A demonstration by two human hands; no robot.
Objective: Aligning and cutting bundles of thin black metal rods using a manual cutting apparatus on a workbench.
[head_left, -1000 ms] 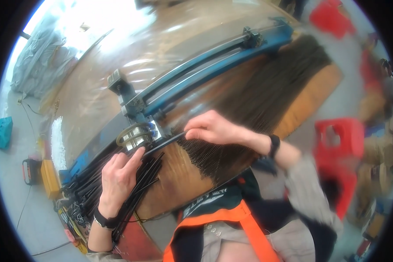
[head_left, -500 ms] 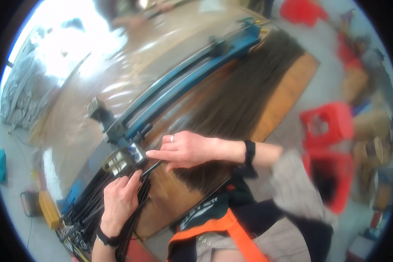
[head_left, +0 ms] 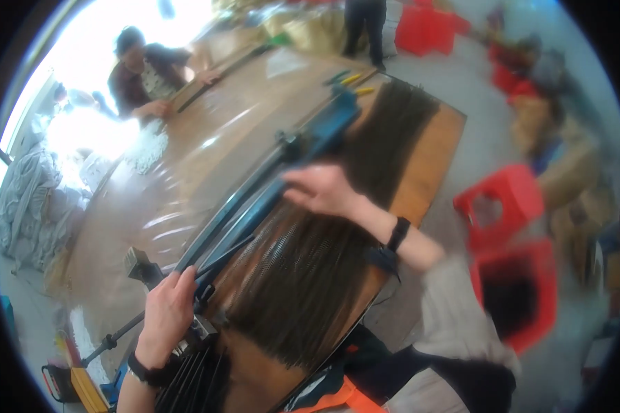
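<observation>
My left hand [head_left: 167, 316] is closed in a pinch on a thin dark rod [head_left: 226, 255], which slants up and right from the fingertips over a long blue rail tool [head_left: 244, 217]. My right hand [head_left: 324, 191] is farther up, beside the rail, its fingers curled together and partly blurred; whether anything is in them cannot be made out. Beneath and right of the rail lies a wide layer of thin dark strands [head_left: 310, 275]. Below my left hand a bundle of dark rods [head_left: 193, 378] sits by a metal clamp block [head_left: 198, 334], partly hidden by my wrist.
Clear plastic sheeting [head_left: 138, 227] covers the table's left part. Across the table, a person [head_left: 145, 79] leans over the far edge; another person's legs [head_left: 365, 31] stand behind. Red plastic stools [head_left: 506, 199] are at the right. Yellow-handled tools [head_left: 355, 81] lie at the rail's far end.
My right hand has moved away from my left, up along the rail. My left hand has shifted down and left, with the thin rod in it. The view has turned, showing more of the far side.
</observation>
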